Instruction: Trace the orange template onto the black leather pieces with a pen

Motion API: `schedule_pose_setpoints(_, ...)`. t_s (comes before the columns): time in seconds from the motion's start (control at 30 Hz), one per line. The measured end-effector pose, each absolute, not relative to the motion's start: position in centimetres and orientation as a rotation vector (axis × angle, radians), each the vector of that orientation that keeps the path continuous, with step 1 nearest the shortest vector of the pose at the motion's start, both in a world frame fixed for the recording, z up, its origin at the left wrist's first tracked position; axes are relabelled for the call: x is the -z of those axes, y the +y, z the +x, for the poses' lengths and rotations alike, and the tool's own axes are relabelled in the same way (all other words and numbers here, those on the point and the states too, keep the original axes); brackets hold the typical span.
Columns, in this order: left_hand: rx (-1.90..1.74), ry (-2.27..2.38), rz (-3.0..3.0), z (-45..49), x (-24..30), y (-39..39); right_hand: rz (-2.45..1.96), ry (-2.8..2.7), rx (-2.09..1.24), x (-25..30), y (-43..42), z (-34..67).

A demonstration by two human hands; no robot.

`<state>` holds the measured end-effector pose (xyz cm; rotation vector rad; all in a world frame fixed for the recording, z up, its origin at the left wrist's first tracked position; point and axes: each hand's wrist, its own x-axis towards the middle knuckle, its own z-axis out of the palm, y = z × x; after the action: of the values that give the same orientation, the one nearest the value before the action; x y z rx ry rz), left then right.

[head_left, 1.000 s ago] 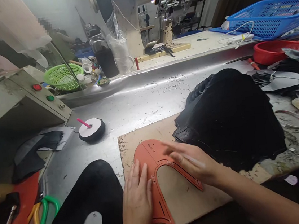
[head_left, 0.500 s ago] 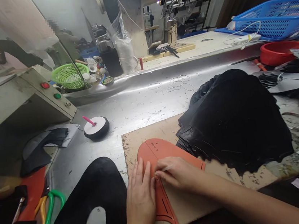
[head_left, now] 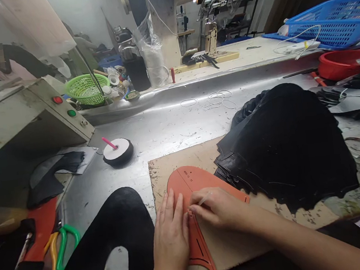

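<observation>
An orange pattern template (head_left: 180, 180) with printed marks and narrow slots lies on a tan board (head_left: 158, 172). My left hand (head_left: 171, 232) rests flat on its left side, fingers stretched out. Beside those fingers, my right hand (head_left: 220, 206) is closed in a pinch on a thin pale pen (head_left: 204, 199); its tip is down at the template's inner edge, mostly hidden by the fingers. A black U-shaped leather piece (head_left: 129, 220) lies to the left of the board. On the right, a fanned stack of black leather pieces (head_left: 285, 139) partly covers the board.
Green and orange-handled scissors (head_left: 64, 250) lie at the left. A tape roll (head_left: 118, 152) with a pink stick stands behind the U-shaped piece. Loose rings (head_left: 218, 99), a red basin (head_left: 338, 64) and a blue basket (head_left: 350, 28) are farther back. A person (head_left: 9, 59) is at far left.
The whole view has shifted slightly, so things appear a little farther right. My right hand's pinch has tilted slightly, showing more of the pen; my left hand stays flat on the template.
</observation>
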<state>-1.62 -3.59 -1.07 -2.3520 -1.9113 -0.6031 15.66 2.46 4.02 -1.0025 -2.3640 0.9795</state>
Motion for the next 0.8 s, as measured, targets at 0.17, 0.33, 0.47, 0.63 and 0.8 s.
schedule_pose_setpoints(0.17,0.587,-1.892,-2.352,-1.7,1.0,-3.6,-0.990,-2.395,-0.926,-4.2,2.0,15.4)
schedule_pose_setpoints(0.33,0.572,-1.871,-2.347,-1.6,0.7,-3.4,-1.086,-2.289,-1.038,-4.8,3.0,17.3)
schedule_pose_setpoints(0.47,0.560,-1.873,-2.334,-1.5,0.5,-3.3,-1.178,-2.154,-1.077,-4.8,3.8,20.4)
schedule_pose_setpoints(0.63,0.546,-1.801,-2.320,-1.6,0.6,-3.1,-1.211,-2.206,-1.002,-4.2,3.8,21.3)
schedule_pose_setpoints(0.8,0.568,-1.814,-2.320,-1.6,0.5,-3.2,-1.252,-2.260,-0.940,-4.0,4.0,21.0)
